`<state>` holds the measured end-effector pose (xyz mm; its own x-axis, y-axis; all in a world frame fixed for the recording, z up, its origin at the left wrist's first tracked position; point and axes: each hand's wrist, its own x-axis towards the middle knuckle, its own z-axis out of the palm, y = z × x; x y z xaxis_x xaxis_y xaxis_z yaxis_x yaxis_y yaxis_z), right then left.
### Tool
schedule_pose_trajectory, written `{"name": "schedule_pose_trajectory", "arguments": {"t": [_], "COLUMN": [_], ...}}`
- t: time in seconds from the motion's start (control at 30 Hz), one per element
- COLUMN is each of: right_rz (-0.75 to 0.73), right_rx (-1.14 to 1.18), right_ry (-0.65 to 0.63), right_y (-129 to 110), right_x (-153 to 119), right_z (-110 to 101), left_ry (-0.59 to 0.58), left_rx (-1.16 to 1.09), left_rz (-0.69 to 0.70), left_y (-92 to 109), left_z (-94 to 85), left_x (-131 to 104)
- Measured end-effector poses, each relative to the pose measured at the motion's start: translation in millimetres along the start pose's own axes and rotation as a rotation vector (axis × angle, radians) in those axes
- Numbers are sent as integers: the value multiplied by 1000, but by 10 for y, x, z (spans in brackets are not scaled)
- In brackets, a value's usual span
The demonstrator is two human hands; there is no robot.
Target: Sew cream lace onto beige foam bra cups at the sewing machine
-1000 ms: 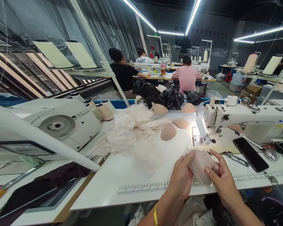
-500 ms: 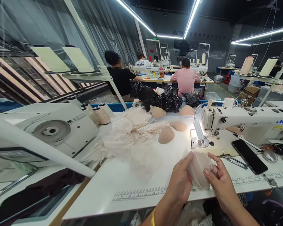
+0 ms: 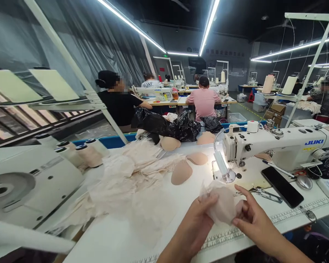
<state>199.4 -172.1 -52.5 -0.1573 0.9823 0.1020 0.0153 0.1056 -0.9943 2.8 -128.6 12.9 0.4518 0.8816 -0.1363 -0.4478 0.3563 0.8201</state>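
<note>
A bra cup (image 3: pixel 222 204) wrapped in thin pale fabric is held between both hands over the front of the table. My left hand (image 3: pixel 197 222) is closed on its left side, the thumb lying across the fabric. On the right edge, my right hand (image 3: pixel 249 215) pinches the cup with thumb and curled fingers, its index finger stretched out. Just behind the hands is the lit needle area of a white sewing machine (image 3: pixel 274 146). Two beige bra cups, one a rounded cup (image 3: pixel 181 172) and one a flatter cup (image 3: pixel 197 158), lie to the left of it.
Sheer cream fabric pieces (image 3: pixel 126 171) are heaped at left. Thread snips (image 3: pixel 267 195), a black phone (image 3: pixel 282 187) and a metal dish (image 3: pixel 304 182) lie at right. Thread cones (image 3: pixel 89 155) stand beside another machine (image 3: pixel 30 182). Black plastic bags (image 3: pixel 164 122) and seated co-workers are beyond.
The view has turned right, so the scene shifts left. The cup has been turned in my hands, and its fabric-covered face now shows more broadly. Both hands still hold it.
</note>
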Motion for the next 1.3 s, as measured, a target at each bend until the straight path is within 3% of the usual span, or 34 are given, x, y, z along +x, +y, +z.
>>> {"name": "schedule_pose_trajectory", "arguments": {"t": [0.07,0.13,0.2,0.27,0.37,0.47,0.73,1.0,1.3], "right_rz": [-205,-544,-817,-932,-893,-779,-548,-470,-444], "right_rx": [-314,-671,-976,-1184,-1252,-1160,-1160,-1144,-1150], "right_ry": [-20,-101,-215,-300,-318,-306,-287,-277,-250], "right_y": [-87,-163,-185,-148,-55,-27,-48,-13,-33], "right_x": [152,396,684,937,1118,1070,979,1000,981], "right_z": [-160,-313,-430,-500,-543,-575,-700,-728,-715], "left_ry": [-270,-520,-656,-693,-728,-705,-552,-517,-509], "left_rx": [329,808,1255,1506,1603,1621,1602,1643,1521], "left_rz": [25,159,359,503,480,385,360,405,430], "left_y": [137,242,293,304,309,318,206,152,86], "left_z": [-47,-106,-177,-248,-312,-310,-240,-218,-241], "left_x": [1,61,199,388,633,723,693,713,692]}}
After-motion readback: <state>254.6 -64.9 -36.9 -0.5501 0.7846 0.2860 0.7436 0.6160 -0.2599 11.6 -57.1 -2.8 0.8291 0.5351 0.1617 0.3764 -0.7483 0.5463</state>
